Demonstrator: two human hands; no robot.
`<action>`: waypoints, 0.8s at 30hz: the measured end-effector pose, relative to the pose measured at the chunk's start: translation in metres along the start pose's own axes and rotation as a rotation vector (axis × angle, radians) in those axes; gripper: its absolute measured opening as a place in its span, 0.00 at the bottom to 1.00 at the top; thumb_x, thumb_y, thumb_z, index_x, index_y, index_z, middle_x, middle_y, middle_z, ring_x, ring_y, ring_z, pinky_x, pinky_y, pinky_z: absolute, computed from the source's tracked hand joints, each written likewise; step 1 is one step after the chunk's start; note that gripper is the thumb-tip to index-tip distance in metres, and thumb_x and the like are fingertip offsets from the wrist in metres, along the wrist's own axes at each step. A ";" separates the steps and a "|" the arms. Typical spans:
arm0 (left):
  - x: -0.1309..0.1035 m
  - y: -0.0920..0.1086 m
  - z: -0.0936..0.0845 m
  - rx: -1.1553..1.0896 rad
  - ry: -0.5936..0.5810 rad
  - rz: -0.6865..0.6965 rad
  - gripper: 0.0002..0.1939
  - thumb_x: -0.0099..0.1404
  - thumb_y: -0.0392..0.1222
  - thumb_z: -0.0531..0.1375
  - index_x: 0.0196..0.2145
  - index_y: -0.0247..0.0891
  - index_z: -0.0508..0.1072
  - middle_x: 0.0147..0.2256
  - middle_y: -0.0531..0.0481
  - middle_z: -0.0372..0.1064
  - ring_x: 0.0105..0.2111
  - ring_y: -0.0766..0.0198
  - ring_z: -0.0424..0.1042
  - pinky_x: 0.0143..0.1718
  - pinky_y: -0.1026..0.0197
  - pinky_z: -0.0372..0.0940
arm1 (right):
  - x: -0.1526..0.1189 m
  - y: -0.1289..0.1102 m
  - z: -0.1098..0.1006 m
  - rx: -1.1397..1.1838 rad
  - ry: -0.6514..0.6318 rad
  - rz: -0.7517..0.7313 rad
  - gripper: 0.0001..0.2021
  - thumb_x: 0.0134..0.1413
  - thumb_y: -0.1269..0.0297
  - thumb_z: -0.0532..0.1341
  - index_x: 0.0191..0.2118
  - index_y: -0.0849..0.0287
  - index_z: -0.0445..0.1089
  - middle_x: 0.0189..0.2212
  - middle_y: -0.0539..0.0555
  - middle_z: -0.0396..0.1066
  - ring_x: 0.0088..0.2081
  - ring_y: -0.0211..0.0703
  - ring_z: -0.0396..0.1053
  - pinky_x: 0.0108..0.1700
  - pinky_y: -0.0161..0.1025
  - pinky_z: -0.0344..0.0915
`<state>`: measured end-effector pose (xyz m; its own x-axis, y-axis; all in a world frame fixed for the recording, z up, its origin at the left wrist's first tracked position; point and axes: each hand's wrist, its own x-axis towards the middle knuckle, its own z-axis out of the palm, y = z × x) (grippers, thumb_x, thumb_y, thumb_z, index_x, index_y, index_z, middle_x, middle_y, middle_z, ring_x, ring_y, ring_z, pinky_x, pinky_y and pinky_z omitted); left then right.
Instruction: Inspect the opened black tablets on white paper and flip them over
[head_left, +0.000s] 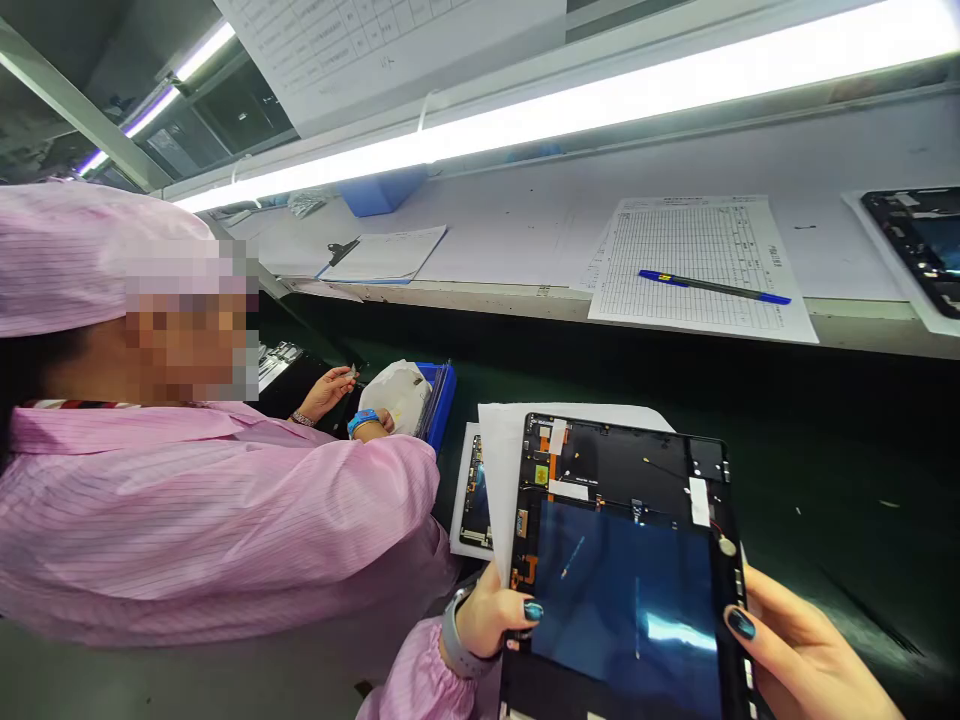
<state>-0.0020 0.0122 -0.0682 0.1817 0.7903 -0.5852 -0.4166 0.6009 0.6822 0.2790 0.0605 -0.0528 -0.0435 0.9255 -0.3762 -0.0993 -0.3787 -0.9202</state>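
An opened tablet (622, 580) is held up at the lower middle, its inner side facing me, with a dark blue panel, orange flex strips and white tape pieces. My left hand (491, 615) grips its left edge, thumb on the front. On the right edge, my right hand (802, 640) holds it with the thumb over the rim; the fingers behind are mostly hidden. A white sheet (499, 480) shows behind the tablet. Left of it, a second opened tablet (474, 500) lies on white backing, partly covered.
A person in pink (225, 520) works close on the left, near a blue bin (442, 405). The shelf (495, 250) ahead bears a printed form (697, 240) with a pen (712, 287), a clipboard (386, 255), a blue box (382, 190) and another tablet (919, 240) at the right.
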 end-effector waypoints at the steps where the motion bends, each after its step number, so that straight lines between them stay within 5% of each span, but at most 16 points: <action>1: 0.000 -0.002 0.000 -0.008 0.022 0.003 0.29 0.37 0.59 0.74 0.32 0.37 0.75 0.14 0.59 0.57 0.13 0.73 0.51 0.14 0.68 0.46 | -0.001 -0.005 0.003 0.060 -0.019 0.057 0.18 0.46 0.49 0.74 0.45 0.44 0.82 0.45 0.59 0.82 0.46 0.66 0.79 0.41 0.50 0.80; 6: -0.001 0.000 0.017 -0.159 0.087 0.084 0.28 0.50 0.66 0.70 0.33 0.36 0.78 0.23 0.51 0.71 0.24 0.63 0.71 0.28 0.61 0.67 | -0.006 -0.022 0.008 0.164 0.049 0.174 0.15 0.40 0.51 0.77 0.38 0.45 0.83 0.40 0.57 0.83 0.40 0.63 0.81 0.39 0.48 0.80; 9: -0.001 0.008 0.031 -0.326 -0.132 0.052 0.29 0.55 0.66 0.67 0.37 0.36 0.81 0.32 0.43 0.78 0.43 0.49 0.77 0.51 0.50 0.68 | -0.005 -0.019 0.002 0.103 0.101 0.158 0.16 0.39 0.49 0.77 0.38 0.45 0.83 0.40 0.56 0.83 0.40 0.63 0.81 0.37 0.48 0.81; 12: 0.000 0.016 0.038 -0.428 -0.388 -0.044 0.32 0.57 0.68 0.64 0.41 0.34 0.81 0.38 0.40 0.80 0.53 0.43 0.74 0.61 0.45 0.60 | -0.001 -0.015 -0.004 0.091 0.140 0.188 0.21 0.33 0.47 0.78 0.37 0.47 0.83 0.42 0.57 0.83 0.41 0.64 0.81 0.37 0.48 0.81; 17: 0.004 0.016 0.032 -0.416 -0.409 -0.142 0.33 0.57 0.67 0.63 0.42 0.31 0.81 0.40 0.37 0.80 0.54 0.41 0.73 0.61 0.45 0.58 | 0.002 -0.028 -0.003 0.018 0.045 0.230 0.24 0.36 0.45 0.77 0.42 0.48 0.83 0.46 0.59 0.81 0.44 0.67 0.80 0.41 0.51 0.80; 24: 0.009 0.014 0.023 -0.447 -0.474 -0.184 0.30 0.63 0.64 0.60 0.43 0.31 0.81 0.36 0.38 0.80 0.47 0.44 0.77 0.56 0.48 0.63 | 0.012 -0.037 0.000 -0.187 -0.072 -0.036 0.26 0.53 0.42 0.68 0.52 0.51 0.80 0.55 0.59 0.76 0.54 0.67 0.74 0.52 0.51 0.75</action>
<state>0.0140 0.0307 -0.0537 0.6134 0.7082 -0.3495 -0.6514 0.7039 0.2831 0.2823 0.0850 -0.0234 -0.1151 0.9333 -0.3403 0.0841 -0.3321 -0.9395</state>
